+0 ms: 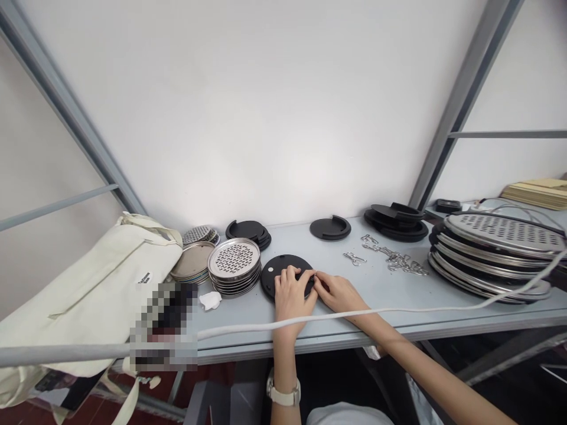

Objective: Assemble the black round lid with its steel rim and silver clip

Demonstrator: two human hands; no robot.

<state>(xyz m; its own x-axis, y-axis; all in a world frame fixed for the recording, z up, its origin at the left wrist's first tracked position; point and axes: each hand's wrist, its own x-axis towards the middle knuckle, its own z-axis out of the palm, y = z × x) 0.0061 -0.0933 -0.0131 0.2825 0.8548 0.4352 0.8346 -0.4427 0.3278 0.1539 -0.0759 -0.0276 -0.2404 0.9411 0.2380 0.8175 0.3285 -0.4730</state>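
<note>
A round black disc (268, 284) with small holes and a pale round spot lies flat on the grey shelf. My left hand (292, 295) rests over it, fingers bent on its top and thumb and forefinger reaching to its right rim, holding it in place. At that rim the fingertips of my right hand (340, 293) are pinched together. Whatever small piece they grip is hidden. Left of the disc stands a stack of round metal grater plates (234, 260). Loose metal wire clips (401, 261) are scattered to the right.
A white cable (376, 310) crosses in front of my forearms. A cream bag (88, 283) lies at the left, near a crumpled white scrap (209, 301). Black round holders (330, 228) sit along the wall. Large grater plates (491, 254) are piled at the right.
</note>
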